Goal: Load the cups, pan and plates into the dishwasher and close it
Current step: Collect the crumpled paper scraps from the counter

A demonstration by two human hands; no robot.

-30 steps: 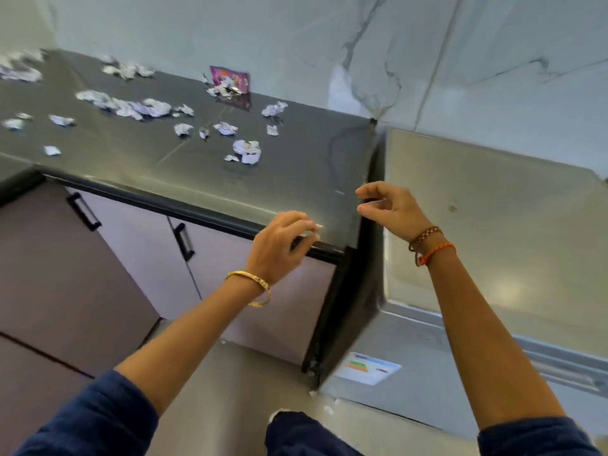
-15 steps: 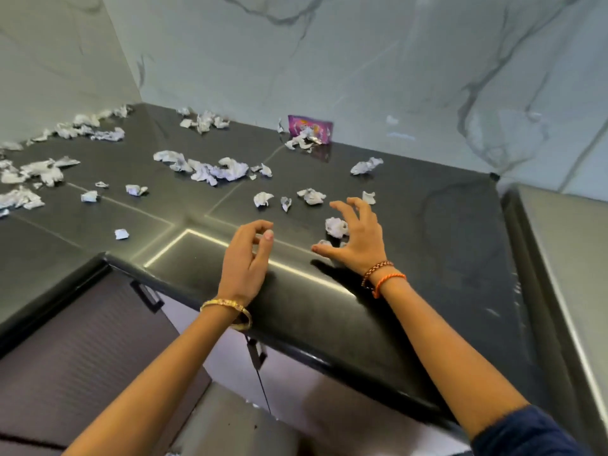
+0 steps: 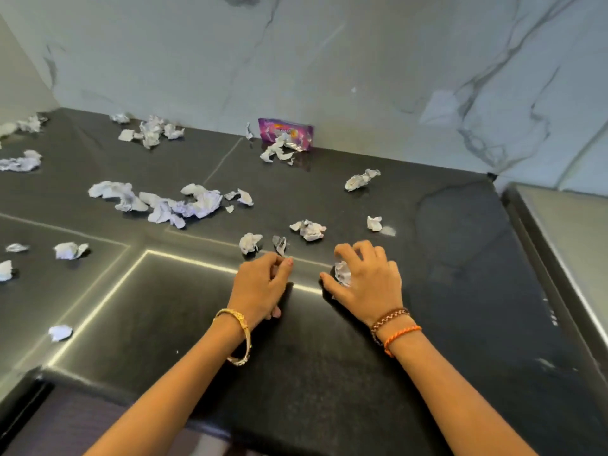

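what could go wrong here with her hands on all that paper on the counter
The right hand curls round one crumpled paper ball; a sweep could scatter nearby scraps off the black countertop. The left hand holds nothing visible. No cups, pan, plates or dishwasher show, so loading may stall.

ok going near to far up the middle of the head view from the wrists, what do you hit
gold bangle → left hand → small crumpled paper → long heap of crumpled paper → purple packet against the marble wall
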